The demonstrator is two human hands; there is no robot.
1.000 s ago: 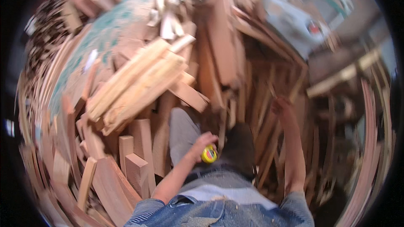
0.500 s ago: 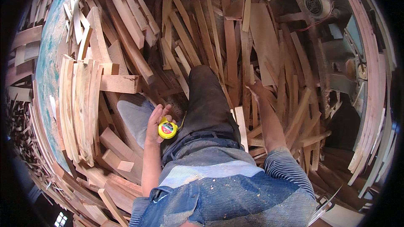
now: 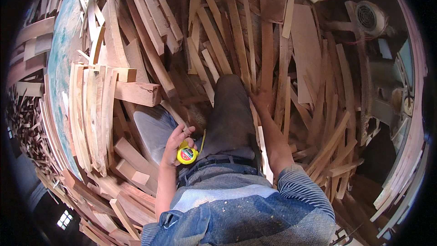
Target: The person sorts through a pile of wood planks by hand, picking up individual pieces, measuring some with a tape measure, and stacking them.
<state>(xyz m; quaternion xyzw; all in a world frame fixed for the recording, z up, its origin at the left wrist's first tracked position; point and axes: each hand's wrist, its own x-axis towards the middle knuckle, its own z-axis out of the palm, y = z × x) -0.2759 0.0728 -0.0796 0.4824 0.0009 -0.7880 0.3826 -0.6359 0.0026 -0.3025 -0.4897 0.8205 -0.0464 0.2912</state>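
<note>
While left hand (image 3: 175,145) holds tape measure (image 3: 187,155), planks (image 3: 306,50) crowd dusty floor (image 3: 198,117).

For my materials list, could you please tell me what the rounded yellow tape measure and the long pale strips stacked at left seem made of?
Rounded yellow tape measure: probably a smooth plastic case, going by its bright, even colour, though painted metal is possible. Long pale strips: apparently bare wood, from their streaked, dull tan faces.

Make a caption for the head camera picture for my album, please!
Woodpile helper: left hand holding a yellow tape measure, right hand near long wooden strips.
</note>
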